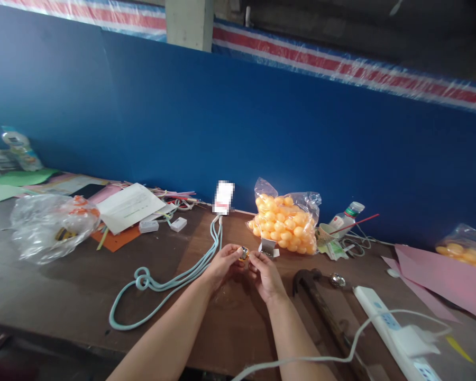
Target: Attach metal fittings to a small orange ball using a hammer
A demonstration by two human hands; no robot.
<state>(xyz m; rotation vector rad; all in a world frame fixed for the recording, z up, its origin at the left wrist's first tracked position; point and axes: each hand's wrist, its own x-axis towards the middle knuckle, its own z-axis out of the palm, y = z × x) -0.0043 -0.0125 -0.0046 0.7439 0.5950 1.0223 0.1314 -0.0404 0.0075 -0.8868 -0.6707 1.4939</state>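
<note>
Both hands meet over the middle of the brown table. My left hand (225,263) pinches a small shiny item (244,254), silver and yellow, between thumb and fingers. From the right, my right hand (263,269) has its fingertips closed at the yellow edge of the same item. Just behind my right hand is a small open grey box (268,247). A clear bag of orange balls (283,225) lies behind that box. The item's exact shape is too small to tell.
A light blue cord (174,284) loops at left, near a plastic bag (49,227) and papers (129,207). Rightward lie a hammer (325,312), a round silver object (337,280), a power strip (392,330) and pink sheets (444,278). A white cable crosses above my right forearm.
</note>
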